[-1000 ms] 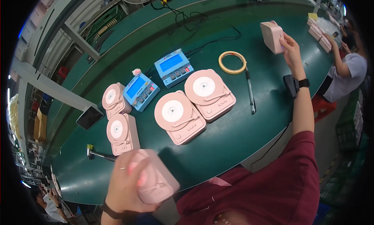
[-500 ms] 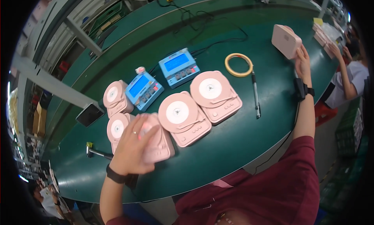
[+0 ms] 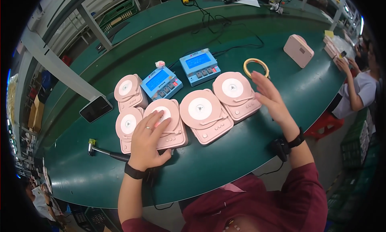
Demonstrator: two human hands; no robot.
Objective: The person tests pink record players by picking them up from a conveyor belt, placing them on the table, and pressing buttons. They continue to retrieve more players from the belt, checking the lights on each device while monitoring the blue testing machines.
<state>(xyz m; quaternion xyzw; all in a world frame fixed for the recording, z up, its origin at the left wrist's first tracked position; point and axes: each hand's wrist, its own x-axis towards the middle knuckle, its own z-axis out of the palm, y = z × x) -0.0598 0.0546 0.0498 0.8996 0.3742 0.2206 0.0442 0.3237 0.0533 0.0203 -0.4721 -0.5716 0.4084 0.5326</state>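
Several pink toy-like record players with white centre discs stand on the green table. My left hand (image 3: 148, 145) rests over one record player (image 3: 175, 140), fingers stretched across its disc and thumb at its front edge. To the right of it stand a second record player (image 3: 198, 125) and a third record player (image 3: 237, 111). My right hand (image 3: 271, 97) is open and empty, raised beside that third one. Two smaller-looking record players, a far one (image 3: 128, 91) and a near one (image 3: 128, 124), are on the left. Another pink record player (image 3: 299, 51) stands on its side at the far right.
Two blue testers with screens, a left one (image 3: 161, 83) and a right one (image 3: 200, 67), have cables behind. A tape roll (image 3: 256, 62) is partly behind my right hand. A hammer (image 3: 105, 152) and a phone (image 3: 96, 108) are at left. A co-worker (image 3: 360, 81) sits at right.
My right hand has let go of the pink record player at the far right and come back left toward the row. My left hand stays on its record player, which now sits closer beside its neighbours.
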